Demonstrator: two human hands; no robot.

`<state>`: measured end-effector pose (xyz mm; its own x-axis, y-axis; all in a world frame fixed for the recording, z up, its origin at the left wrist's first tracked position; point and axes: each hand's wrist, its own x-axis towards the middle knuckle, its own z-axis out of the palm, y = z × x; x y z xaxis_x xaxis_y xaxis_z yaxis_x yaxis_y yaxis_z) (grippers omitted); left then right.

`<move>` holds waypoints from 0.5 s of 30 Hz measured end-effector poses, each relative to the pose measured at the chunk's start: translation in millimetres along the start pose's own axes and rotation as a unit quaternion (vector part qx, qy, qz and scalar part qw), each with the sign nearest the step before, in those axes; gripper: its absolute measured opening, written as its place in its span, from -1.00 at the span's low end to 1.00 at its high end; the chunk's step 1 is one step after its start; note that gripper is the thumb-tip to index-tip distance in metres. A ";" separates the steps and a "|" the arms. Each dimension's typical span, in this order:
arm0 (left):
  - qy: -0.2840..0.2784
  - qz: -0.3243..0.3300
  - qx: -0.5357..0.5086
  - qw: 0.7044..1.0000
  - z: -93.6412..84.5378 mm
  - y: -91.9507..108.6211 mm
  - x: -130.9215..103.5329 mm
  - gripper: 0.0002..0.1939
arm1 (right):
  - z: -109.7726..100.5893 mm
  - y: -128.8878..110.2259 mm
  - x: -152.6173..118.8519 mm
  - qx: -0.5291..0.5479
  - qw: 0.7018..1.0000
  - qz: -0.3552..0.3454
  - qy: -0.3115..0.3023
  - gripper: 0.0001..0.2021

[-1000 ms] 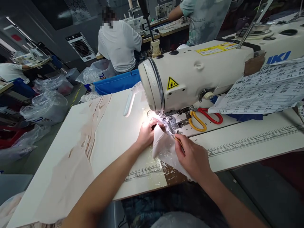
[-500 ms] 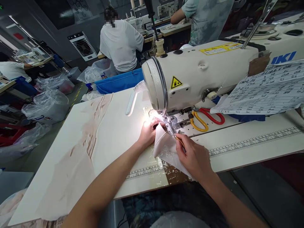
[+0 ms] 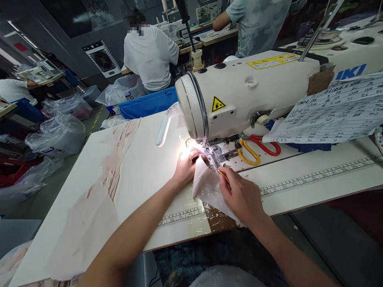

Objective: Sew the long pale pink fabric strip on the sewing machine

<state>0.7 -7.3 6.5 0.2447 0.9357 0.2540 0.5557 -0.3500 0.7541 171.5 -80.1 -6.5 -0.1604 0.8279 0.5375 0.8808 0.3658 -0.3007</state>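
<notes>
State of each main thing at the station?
White sewing machine: work light on
Thin pale fabric piece: partly folded, at the left hand
Slim brownish-handled tool: gripped in the right hand
Scissors with red and yellow handles: lying, blades mostly hidden
Handwritten white paper sheet: curled
Long pale pink fabric: lying wrinkled on the white tabletop

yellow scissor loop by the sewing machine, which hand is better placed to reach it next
Right, I'd judge: the right hand is nearer the yellow loop, while the left hand is farther off, at the pale fabric. The right grip holds a slim tool, though.
</notes>
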 end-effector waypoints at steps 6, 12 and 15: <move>-0.003 0.016 -0.005 1.000 1.7 -0.4 1.2 -0.84 | 1.8 0.6 -1.3 -0.016 1.000 0.006 -0.017 -0.68; 0.000 0.008 -0.017 1.000 1.2 2.2 2.2 -0.77 | 2.2 0.9 -1.9 -0.002 1.000 0.006 -0.009 -0.70; 0.002 -0.002 -0.008 1.000 0.6 4.5 2.8 -0.78 | 1.6 1.1 -1.8 0.000 1.000 0.004 -0.003 -0.71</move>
<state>4.3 -6.3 10.2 0.2389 0.9376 0.2526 0.5448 -0.3448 0.7644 172.0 -80.5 -9.0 -0.1556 0.8339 0.5296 0.8823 0.3584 -0.3051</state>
